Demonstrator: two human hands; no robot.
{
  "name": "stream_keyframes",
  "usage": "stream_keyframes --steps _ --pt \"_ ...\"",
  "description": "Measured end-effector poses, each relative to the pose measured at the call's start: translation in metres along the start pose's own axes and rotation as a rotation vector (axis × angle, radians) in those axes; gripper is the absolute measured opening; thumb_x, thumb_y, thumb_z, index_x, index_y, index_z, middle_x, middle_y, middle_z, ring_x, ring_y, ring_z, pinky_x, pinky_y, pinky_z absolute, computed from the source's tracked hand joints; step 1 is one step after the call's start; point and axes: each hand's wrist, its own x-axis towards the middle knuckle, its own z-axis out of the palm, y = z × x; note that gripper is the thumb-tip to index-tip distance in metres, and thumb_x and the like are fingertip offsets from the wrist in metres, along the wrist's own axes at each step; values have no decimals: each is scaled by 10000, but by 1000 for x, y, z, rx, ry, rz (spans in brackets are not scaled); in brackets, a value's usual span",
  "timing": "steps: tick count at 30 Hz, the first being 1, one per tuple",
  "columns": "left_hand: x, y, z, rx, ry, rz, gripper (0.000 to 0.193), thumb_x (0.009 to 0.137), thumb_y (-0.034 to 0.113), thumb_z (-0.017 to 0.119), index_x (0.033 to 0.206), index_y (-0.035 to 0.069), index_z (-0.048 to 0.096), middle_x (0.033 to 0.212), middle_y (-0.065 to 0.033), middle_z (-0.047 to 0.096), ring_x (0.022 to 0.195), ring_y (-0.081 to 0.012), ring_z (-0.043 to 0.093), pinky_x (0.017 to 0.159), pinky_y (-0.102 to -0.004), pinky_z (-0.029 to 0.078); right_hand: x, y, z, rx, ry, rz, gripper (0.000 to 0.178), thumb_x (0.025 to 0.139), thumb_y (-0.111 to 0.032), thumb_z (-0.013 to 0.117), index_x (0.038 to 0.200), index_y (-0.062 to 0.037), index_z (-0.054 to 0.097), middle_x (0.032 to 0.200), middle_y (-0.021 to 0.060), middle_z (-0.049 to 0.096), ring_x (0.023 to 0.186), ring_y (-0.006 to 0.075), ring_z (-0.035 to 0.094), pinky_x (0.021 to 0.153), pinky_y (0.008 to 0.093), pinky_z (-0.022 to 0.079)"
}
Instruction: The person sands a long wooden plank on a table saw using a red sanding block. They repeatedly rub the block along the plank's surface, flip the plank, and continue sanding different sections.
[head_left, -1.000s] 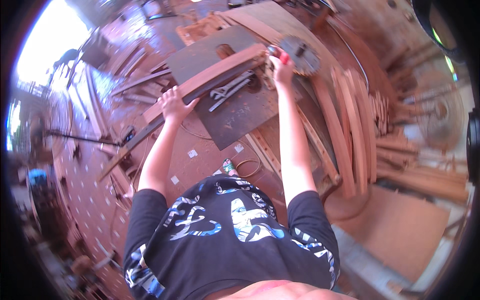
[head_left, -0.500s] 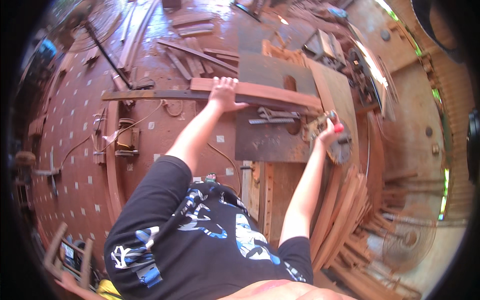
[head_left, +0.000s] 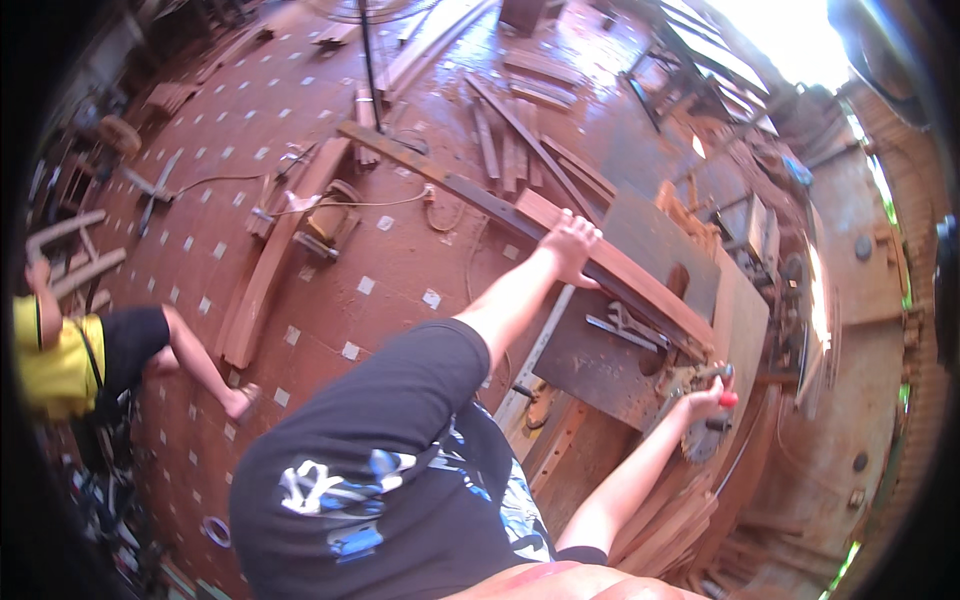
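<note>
My left hand [head_left: 572, 248] grips a reddish wooden board [head_left: 655, 285], fingers over its top and thumb along the near side. The board lies against a long dark metal bar [head_left: 440, 183] that crosses the dark metal saw table [head_left: 590, 355]. At the right end of the bar, my right hand [head_left: 706, 401] is closed around a metal clamp fitting with a red knob [head_left: 729, 399]. Just below that hand is a toothed circular saw blade [head_left: 703, 442]. A wrench [head_left: 632, 322] and a metal ruler [head_left: 620, 334] rest on the table between my arms.
On the left, a person in a yellow shirt [head_left: 60, 365] sits beside a wooden frame [head_left: 75, 245]. Wood pieces [head_left: 540, 80] lie on the tiled floor beyond the saw. A long beam [head_left: 285, 260] and a cord [head_left: 375, 203] stretch across the floor. More planks [head_left: 670, 530] are stacked near my right forearm.
My view has turned left, so the bench appears tilted and farther right. The person in yellow now shows more fully. Both hands keep their places on the board and the fitting.
</note>
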Motion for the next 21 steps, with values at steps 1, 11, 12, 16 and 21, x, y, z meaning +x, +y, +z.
stream_keyframes --steps 1,11,12,16,21 --pt "0 -1 2 11 8 0 1133 757 847 646 1474 -16 494 1371 -189 560 1336 -362 491 1219 -600 276 -1 -3 2 -17 18 -15 335 895 7 546 1179 75 710 1165 143 743 1091 253 698 1044 365 498" --pt "12 -4 17 -15 -23 -59 1268 668 899 666 1525 -12 458 1472 -164 533 1419 -335 443 1228 -614 229 4 2 21 -100 -17 -23 340 866 -36 599 1169 73 710 1162 160 741 1065 278 708 979 390 537" --pt "19 9 21 -15 -40 -30 1280 659 894 679 1533 -11 448 1482 -158 526 1431 -331 435 1232 -614 224 3 -2 7 -138 22 -24 343 866 -39 603 1173 74 707 1165 162 740 1067 280 707 978 391 538" --pt "21 8 14 -15 -84 -60 1296 647 864 720 1556 -9 421 1507 -147 510 1460 -322 414 1236 -611 221 8 -6 14 -197 1 -25 354 867 -47 616 1188 78 696 1179 169 734 1077 289 704 973 395 541" --pt "0 12 13 -10 -96 -54 1298 640 873 723 1560 7 428 1502 -125 512 1447 -303 420 1218 -583 251 -1 -16 -11 -286 22 -8 372 867 -57 633 1207 83 683 1197 177 727 1089 301 701 967 400 545"
